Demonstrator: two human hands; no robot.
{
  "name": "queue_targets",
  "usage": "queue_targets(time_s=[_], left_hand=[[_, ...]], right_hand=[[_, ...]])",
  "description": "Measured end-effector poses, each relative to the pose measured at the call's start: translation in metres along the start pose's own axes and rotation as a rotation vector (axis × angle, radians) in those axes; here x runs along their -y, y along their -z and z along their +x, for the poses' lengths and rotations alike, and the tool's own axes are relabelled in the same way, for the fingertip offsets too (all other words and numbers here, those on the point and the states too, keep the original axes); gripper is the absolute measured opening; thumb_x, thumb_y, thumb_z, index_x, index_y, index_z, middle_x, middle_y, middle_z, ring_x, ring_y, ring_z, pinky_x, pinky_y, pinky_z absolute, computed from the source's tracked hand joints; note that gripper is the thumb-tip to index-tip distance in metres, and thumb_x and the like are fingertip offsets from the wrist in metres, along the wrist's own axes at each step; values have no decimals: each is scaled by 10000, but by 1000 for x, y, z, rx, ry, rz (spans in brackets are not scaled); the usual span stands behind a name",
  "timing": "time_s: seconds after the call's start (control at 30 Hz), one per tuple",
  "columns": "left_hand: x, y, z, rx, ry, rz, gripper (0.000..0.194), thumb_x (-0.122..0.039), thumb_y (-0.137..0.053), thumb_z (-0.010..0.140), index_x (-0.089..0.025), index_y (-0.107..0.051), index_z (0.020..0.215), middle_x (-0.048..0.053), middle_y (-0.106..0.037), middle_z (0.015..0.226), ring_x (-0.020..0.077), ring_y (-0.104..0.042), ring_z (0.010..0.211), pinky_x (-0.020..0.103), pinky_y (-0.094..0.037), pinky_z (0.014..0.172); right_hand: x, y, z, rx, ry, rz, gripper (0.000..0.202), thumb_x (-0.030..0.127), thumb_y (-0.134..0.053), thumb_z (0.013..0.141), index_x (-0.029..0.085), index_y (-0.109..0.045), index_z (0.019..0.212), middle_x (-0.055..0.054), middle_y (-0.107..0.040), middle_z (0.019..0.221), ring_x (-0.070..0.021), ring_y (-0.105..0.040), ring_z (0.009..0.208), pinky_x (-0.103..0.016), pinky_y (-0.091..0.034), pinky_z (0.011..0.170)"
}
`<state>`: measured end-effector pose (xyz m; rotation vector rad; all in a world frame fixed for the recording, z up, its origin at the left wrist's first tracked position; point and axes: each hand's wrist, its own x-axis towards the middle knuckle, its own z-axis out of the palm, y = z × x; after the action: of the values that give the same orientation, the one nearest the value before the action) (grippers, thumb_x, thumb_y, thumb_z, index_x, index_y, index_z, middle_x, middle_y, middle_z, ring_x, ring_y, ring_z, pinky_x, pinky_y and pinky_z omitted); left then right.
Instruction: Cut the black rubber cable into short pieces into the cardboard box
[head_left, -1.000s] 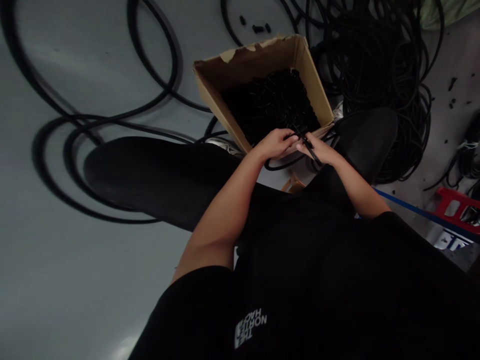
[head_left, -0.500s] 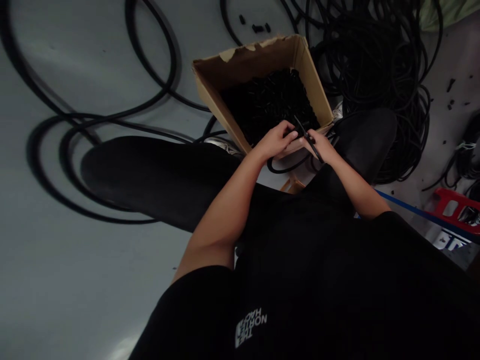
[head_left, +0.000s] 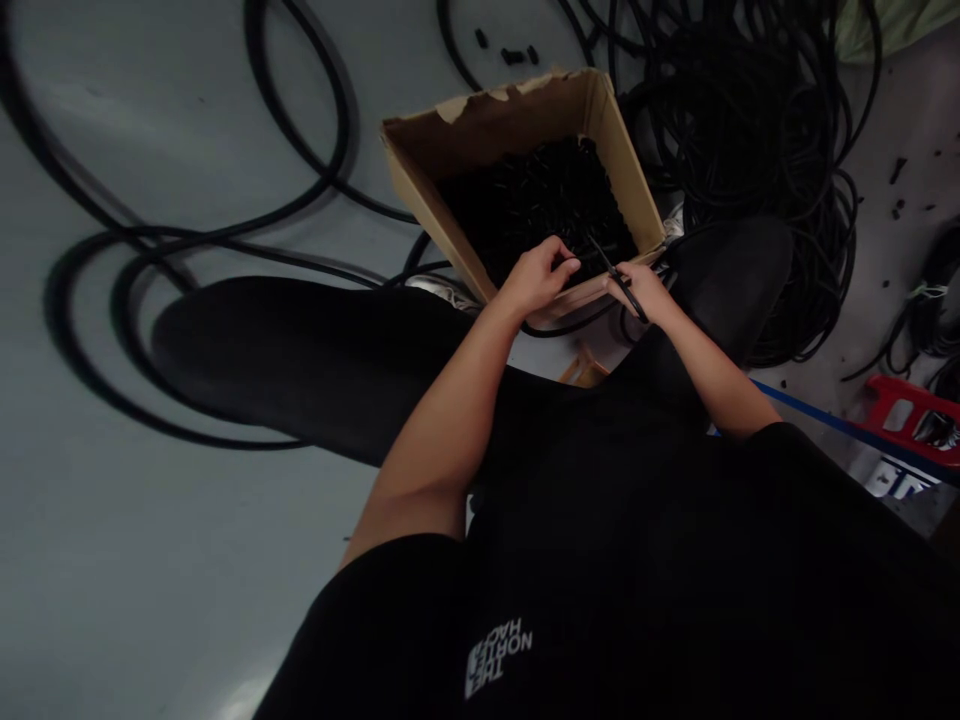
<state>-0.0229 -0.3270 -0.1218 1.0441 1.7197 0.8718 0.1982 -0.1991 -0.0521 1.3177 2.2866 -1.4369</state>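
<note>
My right hand [head_left: 639, 290] is closed on the handles of dark scissors [head_left: 616, 272], whose blades point up and left over the box. Close by on the left, my left hand [head_left: 541, 276] is curled in a pinch at the near rim of the cardboard box [head_left: 424, 205]. A black hose [head_left: 559, 332] runs under my left wrist and appears to pass into that hand, though the fingers hide most of it. Many short black pieces [head_left: 544, 185] lie in the box. The scissors' tips are a short distance from my left fingertips.
Large loops of black hose [head_left: 225, 236] spread over the grey floor at left. A big tangled coil [head_left: 739, 130] lies beyond my right knee. A few cut pieces [head_left: 513, 57] are on the floor behind the box. A red plastic object [head_left: 911, 410] is at right.
My left hand has moved slightly left, away from the scissors, and the gap between the hands has widened. The scissors stay in my right hand, nearly in place.
</note>
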Motion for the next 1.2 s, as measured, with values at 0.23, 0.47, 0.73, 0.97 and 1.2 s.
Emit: queue_targets(time_s=[0.23,0.47,0.73,0.97,1.2], left_hand=[[-2,3,6,-46,9,-36,474,-722,-795,1146,-258,-732,1219,92,-796,1053,341,-765,1133,480,-652,1107],[-3,-2,10,25,-2,-127,431,-690,-773,1156,-277,-649,1164,50,-754,998,279,-724,973,436,-653,967],[-15,-8,3,129,-50,-65,427,-666,-794,1102,-280,-618,1059,42,-752,965,280,-712,956,436,-638,960],[-7,-11,5,138,-98,-67,444,-703,-774,1105,-278,-647,1077,53,-754,985,297,-713,1000,439,-612,969],[-4,-10,7,143,-72,-59,403,-666,-732,1143,-269,-672,1120,79,-792,1016,307,-720,992,451,-623,974]], right_hand=[[-2,-6,-2,18,-109,120,582,823,-887,1068,281,-679,1017,8,-626,747,-227,-647,690,-346,-513,663],[-6,-10,-1,89,-5,132,521,780,-882,1122,311,-657,1095,-40,-746,996,-286,-761,1043,-400,-679,965],[-9,-11,1,106,39,70,401,636,-897,1131,303,-676,1158,-51,-755,1037,-316,-741,1074,-474,-687,1074],[3,-6,-5,116,-10,80,453,658,-914,1110,312,-624,1070,-32,-711,974,-301,-766,1047,-412,-665,1013],[-7,-12,-3,123,-13,24,517,613,-883,1170,329,-472,1039,-6,-634,933,-289,-724,1002,-405,-604,1016]])
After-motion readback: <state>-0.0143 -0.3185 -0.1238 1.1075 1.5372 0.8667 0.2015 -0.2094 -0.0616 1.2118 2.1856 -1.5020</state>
